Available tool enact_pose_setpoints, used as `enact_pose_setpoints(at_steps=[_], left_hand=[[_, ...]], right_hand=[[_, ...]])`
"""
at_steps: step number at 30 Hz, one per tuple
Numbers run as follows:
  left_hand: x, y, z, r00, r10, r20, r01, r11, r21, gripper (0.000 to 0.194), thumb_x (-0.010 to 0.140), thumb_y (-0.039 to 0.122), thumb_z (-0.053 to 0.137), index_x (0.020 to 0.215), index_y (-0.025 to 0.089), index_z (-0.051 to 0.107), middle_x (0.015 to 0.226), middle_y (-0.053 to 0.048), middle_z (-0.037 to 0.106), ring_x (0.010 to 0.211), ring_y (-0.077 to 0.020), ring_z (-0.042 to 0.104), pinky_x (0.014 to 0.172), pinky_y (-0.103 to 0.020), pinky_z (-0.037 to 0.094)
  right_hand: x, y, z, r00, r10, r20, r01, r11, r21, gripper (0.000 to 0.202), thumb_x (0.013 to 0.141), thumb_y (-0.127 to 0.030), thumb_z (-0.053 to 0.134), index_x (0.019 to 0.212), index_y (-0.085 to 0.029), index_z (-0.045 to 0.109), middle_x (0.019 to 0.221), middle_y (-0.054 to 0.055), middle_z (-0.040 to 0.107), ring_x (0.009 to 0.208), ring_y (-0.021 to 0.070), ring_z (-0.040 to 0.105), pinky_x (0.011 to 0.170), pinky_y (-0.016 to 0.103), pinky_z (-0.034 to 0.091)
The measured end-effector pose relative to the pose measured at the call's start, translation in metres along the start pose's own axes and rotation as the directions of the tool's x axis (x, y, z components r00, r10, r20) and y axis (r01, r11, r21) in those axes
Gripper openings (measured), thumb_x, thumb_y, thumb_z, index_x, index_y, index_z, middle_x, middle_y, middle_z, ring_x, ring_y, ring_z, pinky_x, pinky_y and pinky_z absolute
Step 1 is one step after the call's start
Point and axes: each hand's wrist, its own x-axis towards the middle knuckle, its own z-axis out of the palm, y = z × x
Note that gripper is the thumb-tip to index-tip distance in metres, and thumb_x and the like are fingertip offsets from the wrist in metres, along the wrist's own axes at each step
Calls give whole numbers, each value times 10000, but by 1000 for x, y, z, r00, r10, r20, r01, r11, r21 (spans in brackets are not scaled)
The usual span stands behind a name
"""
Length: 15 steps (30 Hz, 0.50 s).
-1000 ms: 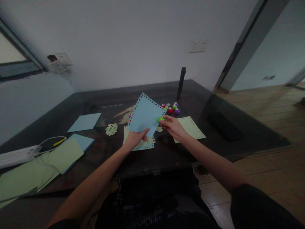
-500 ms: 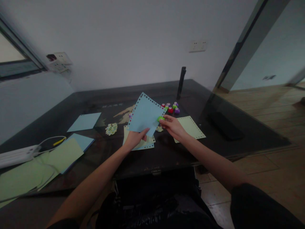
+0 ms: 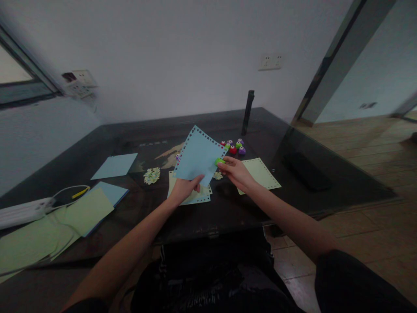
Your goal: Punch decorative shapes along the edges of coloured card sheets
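Blue sheet (image 3: 198, 154) is mid-frame, held up tilted over the dark tabletop (image 3: 234, 213), one corner pointing up. Holes run along its upper-left and upper-right edges. Left hand (image 3: 187, 190) grasping it at the bottom corner, thumb on top. Right hand (image 3: 239, 174) pinching a small green punch (image 3: 219, 162) at the sheet's lower-right edge, near the right corner; can't tell if it's pressed down.

Under the sheet, lower center: overlapping punched papers (image 3: 195, 200), partly covered by the left hand. Just right of center, a pale green sheet (image 3: 260, 174) with holed edges lies flat, partly behind the right forearm. Behind the right hand, a cluster of red, green and purple punches (image 3: 233, 149) with white eye-like tops. Paper bits piled (image 3: 152, 175) left of center; a smaller pile (image 3: 217, 176) sits beside the right fingers.

Left of frame: another blue sheet (image 3: 115, 166) flat, then lower down a spread of green papers (image 3: 84, 213), with a white power strip (image 3: 24, 213) and cable. Black upright stick (image 3: 247, 114) at upper right of center, dark flat object (image 3: 306, 171) at right, too dim to identify.
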Motion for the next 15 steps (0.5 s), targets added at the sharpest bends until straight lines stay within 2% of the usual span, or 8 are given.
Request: enact_pose_setpoints(at_steps=[9, 15], left_hand=[[0, -3, 1, 1000, -14, -1, 14, 1000, 11, 505, 792, 389, 520, 325, 220, 425, 384, 7, 481, 455, -130, 486, 706, -279, 430], [2, -7, 2, 1000, 22, 0, -22, 1000, 1, 500, 798, 405, 526, 344, 218, 433, 387, 13, 493, 442, -128, 477, 732, -276, 429]], right_hand=[[-1, -2, 0, 1000, 16, -1, -16, 1000, 9, 304, 559, -273, 809, 781, -198, 615, 731, -10, 602, 597, 99, 483, 571, 280, 364], [-1, -1, 0, 1000, 3, -7, -3, 999, 35, 309, 545, -271, 822, 767, -189, 625, 707, -16, 603, 582, 90, 480, 561, 265, 358]])
